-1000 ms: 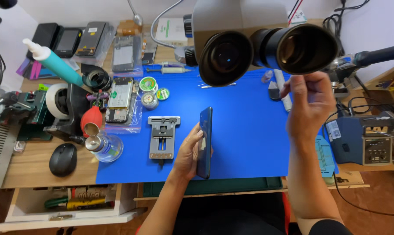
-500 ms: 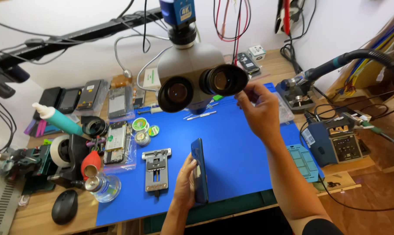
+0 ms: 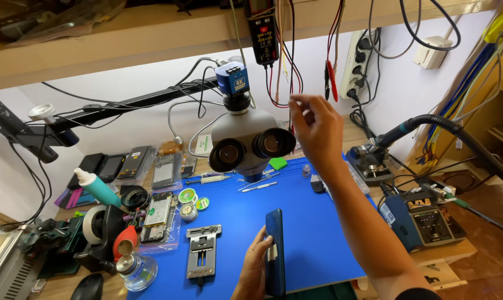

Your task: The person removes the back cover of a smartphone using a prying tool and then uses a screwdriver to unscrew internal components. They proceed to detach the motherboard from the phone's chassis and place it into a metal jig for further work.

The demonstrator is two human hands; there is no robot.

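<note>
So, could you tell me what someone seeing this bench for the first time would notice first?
Probably the grey stereo microscope with a camera on top, hanging over the back of the bright blue work mat. Next, the right hand, raised beside the microscope's eyepieces near the dangling wires, and the left hand holding a dark blue phone on edge at the mat's front. Tape rolls, bottles and phone parts crowd the left side.

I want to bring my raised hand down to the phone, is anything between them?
Nothing visible blocks it. The right hand is up beside the microscope; the phone, held on edge by the left hand, stands on bare blue mat below.
</note>
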